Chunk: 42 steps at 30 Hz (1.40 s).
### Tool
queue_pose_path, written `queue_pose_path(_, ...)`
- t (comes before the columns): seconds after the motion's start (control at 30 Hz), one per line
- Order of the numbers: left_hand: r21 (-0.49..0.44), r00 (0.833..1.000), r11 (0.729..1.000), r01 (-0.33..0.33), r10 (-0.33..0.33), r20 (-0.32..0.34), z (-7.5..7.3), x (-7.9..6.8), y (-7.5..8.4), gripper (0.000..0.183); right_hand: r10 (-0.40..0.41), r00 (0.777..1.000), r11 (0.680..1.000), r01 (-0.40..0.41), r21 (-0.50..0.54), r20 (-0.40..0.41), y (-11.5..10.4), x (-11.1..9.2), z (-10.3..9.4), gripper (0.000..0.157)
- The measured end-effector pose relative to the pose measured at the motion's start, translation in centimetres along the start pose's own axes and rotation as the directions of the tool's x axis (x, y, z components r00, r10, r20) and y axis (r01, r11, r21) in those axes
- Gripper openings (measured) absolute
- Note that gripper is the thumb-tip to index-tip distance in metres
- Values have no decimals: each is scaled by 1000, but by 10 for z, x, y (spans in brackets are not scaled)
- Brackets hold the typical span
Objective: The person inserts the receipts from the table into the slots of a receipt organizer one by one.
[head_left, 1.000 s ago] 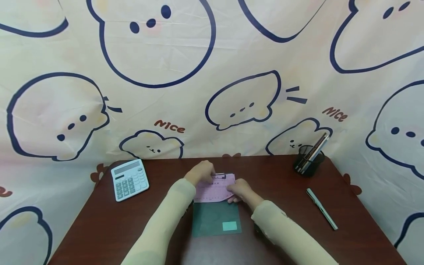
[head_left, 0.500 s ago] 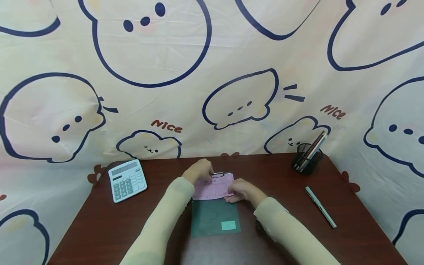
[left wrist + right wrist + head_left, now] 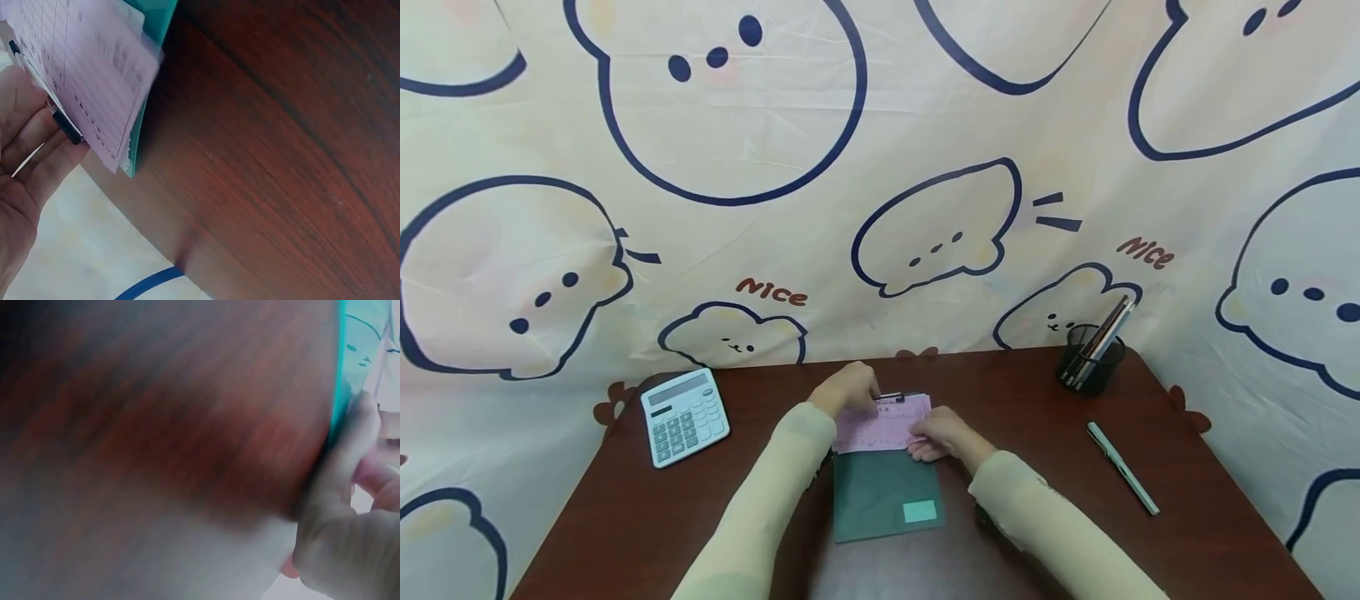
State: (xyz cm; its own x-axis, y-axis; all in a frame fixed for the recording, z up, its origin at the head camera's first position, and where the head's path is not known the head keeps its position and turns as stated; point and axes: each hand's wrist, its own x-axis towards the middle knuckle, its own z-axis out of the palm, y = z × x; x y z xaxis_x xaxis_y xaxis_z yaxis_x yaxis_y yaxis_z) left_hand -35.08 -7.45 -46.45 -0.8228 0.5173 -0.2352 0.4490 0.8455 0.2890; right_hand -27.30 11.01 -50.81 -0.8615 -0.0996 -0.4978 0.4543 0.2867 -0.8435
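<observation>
A dark green clipboard (image 3: 883,497) with a pale label at its lower right lies at the middle of the table. Its metal clip (image 3: 898,397), with black ends, is at the far edge. Pink printed slips (image 3: 880,427) cover the board's upper part, and their near edge lifts off it in the left wrist view. My left hand (image 3: 848,390) holds the clip at the top left, its fingers curled by the clip's wire (image 3: 59,119); the thumb is hidden there. My right hand (image 3: 943,433) pinches the slips' right edge between thumb and fingers.
A white calculator (image 3: 685,417) lies at the left back. At the right back stands a black mesh pen holder (image 3: 1090,367) with several pens. A pale green pen (image 3: 1122,467) lies to the right. Behind the table's far edge hangs a patterned cloth (image 3: 925,317).
The near edge of the pink slips has risen slightly, and the right fingers have shifted a little on it. The left hand stays at the clip. The head view has turned slightly.
</observation>
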Motion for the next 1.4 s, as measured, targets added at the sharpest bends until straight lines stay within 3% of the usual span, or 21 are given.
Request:
queue_pose_path(0.1,-14,1000,1000,-10,10,3,0,0,-1,17,-49,993,992,36,-121,-111,-2,-4,3,15)
queue_pose_path(0.17,-28,1000,1000,-7,7,5,-1,1,-1,15,-115,975,964,62,-258,-192,-5,-6,4,15)
queue_pose_path(0.23,-30,1000,1000,-3,3,5,-1,2,-2,14,-204,941,906,77,-417,-270,-9,-7,5,22)
queue_pose_path(0.37,-15,1000,1000,-10,10,0,0,3,-3,13,-367,851,746,28,-666,-376,-13,-8,7,54)
queue_pose_path(0.4,-9,1000,1000,-13,13,-2,0,4,-3,13,-380,841,720,9,-694,-385,-13,-8,7,59)
queue_pose_path(0.47,-6,1000,1000,-22,22,-4,-1,3,-3,11,-383,841,701,-3,-713,-381,-14,-8,7,61)
queue_pose_path(0.57,0,999,999,-47,47,0,-2,3,-3,6,-360,862,706,1,-709,-358,-14,-8,8,56)
queue_pose_path(0.63,3,998,998,-60,60,6,-1,3,-3,6,-340,871,730,6,-684,-355,-12,-7,8,54)
queue_pose_path(0.9,45,999,998,-31,32,-22,2,7,-3,6,-290,876,792,-6,-611,-385,-15,-5,8,55)
queue_pose_path(1.4,34,999,999,-28,29,-43,4,1,-1,7,-248,882,799,-49,-600,-402,-21,-6,11,54)
